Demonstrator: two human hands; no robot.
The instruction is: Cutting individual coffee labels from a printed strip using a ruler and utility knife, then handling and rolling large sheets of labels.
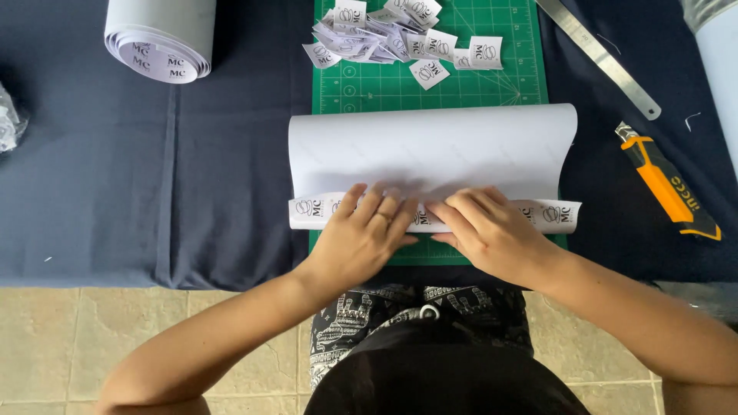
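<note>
Paper sheet (430, 150), curling white, lay on the green cutting mat (507, 84) just beyond my hands. My left hand (360, 234) pressed flat on its printed front edge, fingers slightly spread; my right hand (492, 230) did likewise, nothing pinched. Flattening seemed underway; cutting next, I judged, would need the orange utility knife (667, 183), well right.

Both hands cover the middle of the printed strip (434, 214); the paper roll (160, 38) is cut off at the top edge.
</note>
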